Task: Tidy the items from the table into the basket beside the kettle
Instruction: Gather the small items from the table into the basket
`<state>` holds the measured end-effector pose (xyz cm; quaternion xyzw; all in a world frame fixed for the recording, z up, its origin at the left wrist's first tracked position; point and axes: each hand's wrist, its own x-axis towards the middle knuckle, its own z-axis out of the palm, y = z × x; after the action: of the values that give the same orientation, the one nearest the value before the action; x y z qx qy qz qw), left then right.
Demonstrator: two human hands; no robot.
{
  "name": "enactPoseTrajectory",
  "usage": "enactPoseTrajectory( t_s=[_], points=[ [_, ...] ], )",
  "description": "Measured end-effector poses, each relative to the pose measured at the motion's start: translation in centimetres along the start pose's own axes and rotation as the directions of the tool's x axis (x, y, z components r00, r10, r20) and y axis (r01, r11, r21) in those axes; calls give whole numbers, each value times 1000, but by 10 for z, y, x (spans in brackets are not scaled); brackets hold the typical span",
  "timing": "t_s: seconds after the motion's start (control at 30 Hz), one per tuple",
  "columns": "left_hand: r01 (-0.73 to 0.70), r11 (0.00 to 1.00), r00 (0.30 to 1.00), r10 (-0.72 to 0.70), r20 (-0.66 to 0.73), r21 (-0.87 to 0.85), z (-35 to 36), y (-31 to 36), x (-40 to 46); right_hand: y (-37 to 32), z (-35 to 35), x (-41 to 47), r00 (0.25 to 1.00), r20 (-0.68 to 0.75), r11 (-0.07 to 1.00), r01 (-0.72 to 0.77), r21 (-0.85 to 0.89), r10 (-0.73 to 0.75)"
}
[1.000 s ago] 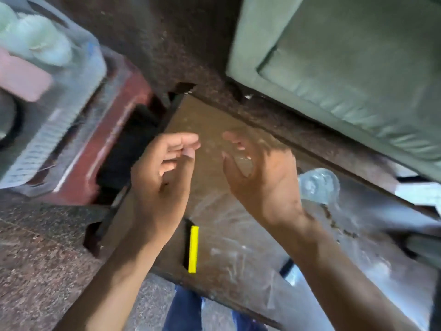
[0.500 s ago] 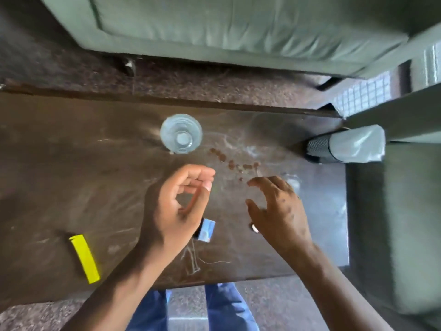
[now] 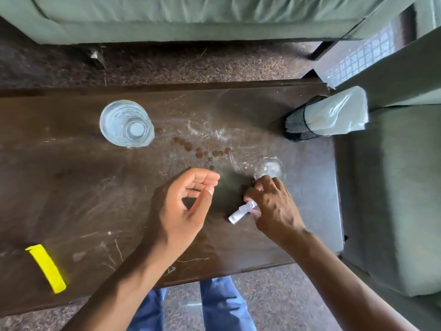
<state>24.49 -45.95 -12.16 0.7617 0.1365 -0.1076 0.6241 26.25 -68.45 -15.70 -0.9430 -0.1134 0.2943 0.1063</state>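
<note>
On the dark brown table (image 3: 71, 187), my right hand (image 3: 274, 209) pinches one end of a small white tube-like item (image 3: 241, 212) that lies near the front edge. My left hand (image 3: 183, 209) hovers just left of it, fingers curled and apart, holding nothing. A clear glass of water (image 3: 126, 124) stands at the back left. A yellow strip (image 3: 46, 267) lies at the front left corner. A small clear lid-like thing (image 3: 272, 167) rests just beyond my right hand. Neither basket nor kettle is in view.
A black mesh holder with a plastic-wrapped item (image 3: 327, 118) lies at the table's back right corner. Brown spots (image 3: 200, 151) dot the tabletop's middle. Green sofas (image 3: 191, 15) flank the far and right sides. My legs in blue jeans (image 3: 222, 304) stand at the front edge.
The view swung from the table's left end to its middle. My right hand came down and took hold of the white item; my left hand stayed raised beside it.
</note>
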Motion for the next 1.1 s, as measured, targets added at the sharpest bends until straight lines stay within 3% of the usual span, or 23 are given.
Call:
enactPoseTrajectory(
  t_s=[0.27, 0.43, 0.6, 0.73, 0.87, 1.1],
  points=[
    [19, 999, 1000, -20, 17, 32, 9, -9, 0, 6, -4, 2, 996, -53, 997, 72, 3, -72],
    [83, 995, 997, -83, 0, 52, 9, -15, -4, -3, -20, 1, 994, -98, 974, 67, 218, -47],
    [155, 979, 983, -167, -79, -134, 0, -4, -12, -42, -46, 2, 987, -141, 757, 33, 653, 78],
    [192, 916, 956, -256, -145, -352, -9, 12, -19, -85, -61, -4, 984, -163, 557, 101, 825, 64],
    [243, 791, 932, -352, -92, -562, -24, 21, -22, -124, -58, -6, 985, -169, 510, 124, 851, 42],
    [197, 756, 913, -374, -164, -625, -60, 13, -29, -160, -52, -13, 972, -145, 559, 224, 798, -182]
  ],
)
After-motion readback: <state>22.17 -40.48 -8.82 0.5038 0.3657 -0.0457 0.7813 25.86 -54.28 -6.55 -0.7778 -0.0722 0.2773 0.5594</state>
